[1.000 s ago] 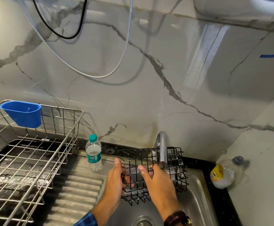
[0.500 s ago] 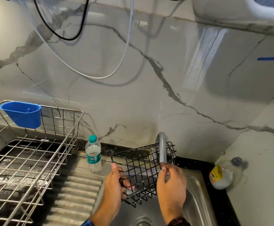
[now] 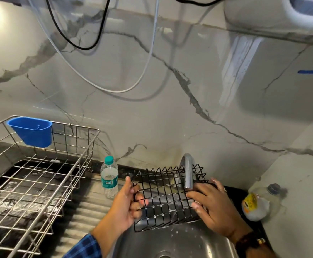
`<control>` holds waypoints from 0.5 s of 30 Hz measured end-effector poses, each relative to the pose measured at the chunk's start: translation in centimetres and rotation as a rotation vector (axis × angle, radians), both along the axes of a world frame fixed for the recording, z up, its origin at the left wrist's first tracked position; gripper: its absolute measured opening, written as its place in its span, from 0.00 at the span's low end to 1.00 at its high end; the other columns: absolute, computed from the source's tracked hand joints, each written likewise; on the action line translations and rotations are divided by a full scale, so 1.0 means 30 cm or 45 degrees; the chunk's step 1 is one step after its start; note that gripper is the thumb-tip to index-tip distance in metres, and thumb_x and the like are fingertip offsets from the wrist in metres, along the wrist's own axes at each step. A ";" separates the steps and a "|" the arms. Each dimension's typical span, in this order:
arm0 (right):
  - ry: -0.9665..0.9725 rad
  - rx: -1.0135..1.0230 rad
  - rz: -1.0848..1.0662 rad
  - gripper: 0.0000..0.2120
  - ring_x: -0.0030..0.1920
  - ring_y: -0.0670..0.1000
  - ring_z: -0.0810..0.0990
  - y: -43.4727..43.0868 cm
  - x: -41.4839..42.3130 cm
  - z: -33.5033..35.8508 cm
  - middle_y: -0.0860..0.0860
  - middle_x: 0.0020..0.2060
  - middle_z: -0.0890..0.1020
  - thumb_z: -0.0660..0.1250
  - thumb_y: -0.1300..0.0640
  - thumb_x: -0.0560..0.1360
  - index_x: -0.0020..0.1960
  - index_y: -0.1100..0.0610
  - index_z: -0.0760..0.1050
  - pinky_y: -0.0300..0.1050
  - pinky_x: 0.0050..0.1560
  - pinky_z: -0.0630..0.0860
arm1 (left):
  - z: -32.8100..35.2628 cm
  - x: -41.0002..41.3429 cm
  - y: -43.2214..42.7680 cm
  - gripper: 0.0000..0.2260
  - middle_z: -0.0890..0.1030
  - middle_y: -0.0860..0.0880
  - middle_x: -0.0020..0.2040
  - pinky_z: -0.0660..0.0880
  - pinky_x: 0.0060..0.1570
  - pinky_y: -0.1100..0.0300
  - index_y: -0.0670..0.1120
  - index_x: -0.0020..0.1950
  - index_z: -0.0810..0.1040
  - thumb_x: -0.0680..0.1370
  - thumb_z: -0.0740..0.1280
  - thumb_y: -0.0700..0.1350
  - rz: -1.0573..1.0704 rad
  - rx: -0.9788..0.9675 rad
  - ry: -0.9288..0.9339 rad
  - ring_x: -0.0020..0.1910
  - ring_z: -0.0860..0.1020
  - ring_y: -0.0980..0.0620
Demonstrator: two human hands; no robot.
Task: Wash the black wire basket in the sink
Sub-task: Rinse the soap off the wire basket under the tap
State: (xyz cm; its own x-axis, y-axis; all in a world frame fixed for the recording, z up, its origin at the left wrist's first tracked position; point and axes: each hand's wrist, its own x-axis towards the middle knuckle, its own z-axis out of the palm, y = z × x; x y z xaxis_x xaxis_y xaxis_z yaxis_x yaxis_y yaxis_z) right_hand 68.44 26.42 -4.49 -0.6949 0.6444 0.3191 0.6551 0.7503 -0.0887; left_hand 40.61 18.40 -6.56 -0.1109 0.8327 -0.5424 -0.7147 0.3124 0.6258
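The black wire basket [image 3: 164, 199] is held over the steel sink [image 3: 174, 243], turned so its grid bottom faces me, right under the grey tap spout [image 3: 188, 172]. My left hand [image 3: 126, 205] grips the basket's left edge, fingers hooked through the wires. On the basket's right end my right hand [image 3: 210, 207] holds on with fingers curled over the wires. Water drops speckle the wires and the sink below.
A steel dish rack [image 3: 36, 175] with a blue plastic cup [image 3: 31, 131] stands on the left over a black tray. A small water bottle [image 3: 109, 176] stands on the ribbed drainboard [image 3: 81, 216]. A clear soap bottle [image 3: 258, 203] lies at the right corner. Cables hang on the marble wall.
The basket has been rotated from open side up to its grid bottom facing me. My right hand has shifted from the front wires to the basket's right end.
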 end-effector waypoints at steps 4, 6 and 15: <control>-0.109 -0.009 -0.018 0.14 0.56 0.42 0.73 -0.008 -0.021 0.022 0.41 0.55 0.76 0.56 0.40 0.80 0.59 0.43 0.76 0.60 0.63 0.67 | -0.020 0.005 -0.014 0.21 0.69 0.50 0.31 0.56 0.18 0.67 0.48 0.37 0.69 0.79 0.59 0.65 0.007 -0.008 -0.014 0.21 0.62 0.57; -0.200 -0.110 -0.066 0.24 0.53 0.42 0.72 -0.022 -0.051 0.038 0.40 0.52 0.77 0.50 0.31 0.79 0.56 0.44 0.78 0.53 0.63 0.67 | -0.030 0.007 -0.022 0.21 0.68 0.50 0.30 0.56 0.17 0.67 0.49 0.36 0.68 0.78 0.59 0.65 -0.001 0.016 -0.063 0.21 0.62 0.57; -0.498 -0.461 0.051 0.34 0.37 0.45 0.73 -0.023 -0.058 0.035 0.44 0.39 0.75 0.48 0.18 0.68 0.38 0.49 0.70 0.39 0.33 0.60 | -0.052 0.000 -0.033 0.23 0.68 0.49 0.32 0.52 0.21 0.65 0.50 0.35 0.68 0.79 0.56 0.67 -0.136 -0.083 0.068 0.23 0.63 0.56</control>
State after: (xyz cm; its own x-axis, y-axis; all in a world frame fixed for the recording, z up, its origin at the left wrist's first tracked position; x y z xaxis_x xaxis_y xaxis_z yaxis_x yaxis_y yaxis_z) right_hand 66.70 25.73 -3.45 -0.7436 0.6359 -0.2066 0.6626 0.7421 -0.1010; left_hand 40.60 17.41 -8.11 -0.0538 0.8046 -0.5914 -0.6414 0.4261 0.6380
